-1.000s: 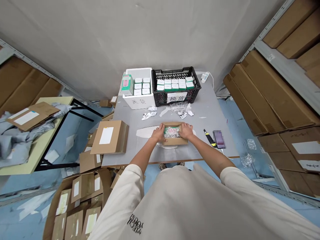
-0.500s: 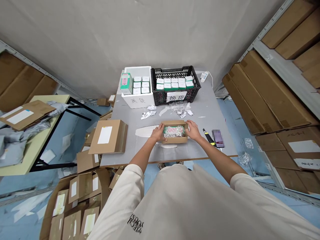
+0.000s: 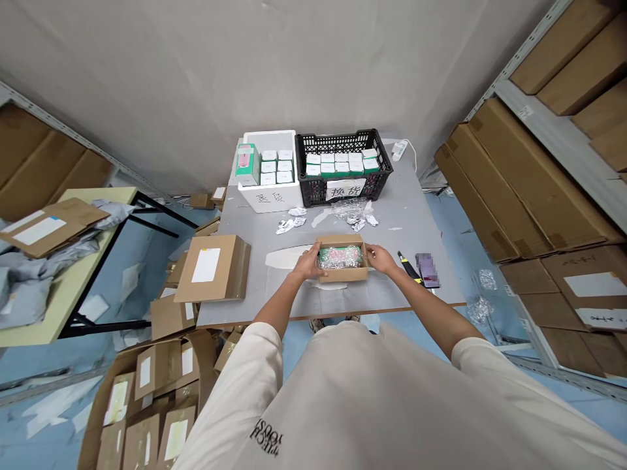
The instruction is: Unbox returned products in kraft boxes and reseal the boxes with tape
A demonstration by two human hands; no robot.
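Observation:
An open cardboard box (image 3: 343,275) sits near the front middle of the table. Inside it lies a green and pink box (image 3: 339,256) covered in clear bubble wrap. My left hand (image 3: 307,262) grips the box's left end, its thumb toward the front wall. At the opposite end, my right hand (image 3: 381,258) has its fingers bent together against the right wall or flap, partly hiding that edge. To the right of this hand lie a yellow and black utility knife (image 3: 410,268) and a phone (image 3: 428,270).
Behind stand a white foam box (image 3: 272,198) and a black crate (image 3: 345,171), both holding green-white boxes. Crumpled paper (image 3: 290,224) and bubble wrap (image 3: 349,208) lie before them. A larger carton (image 3: 213,267) stands left. Shelves with cartons (image 3: 529,176) flank the right.
My right hand has slid slightly down along the box's right end, with its fingers more curled. My left hand and the box stay nearly in place.

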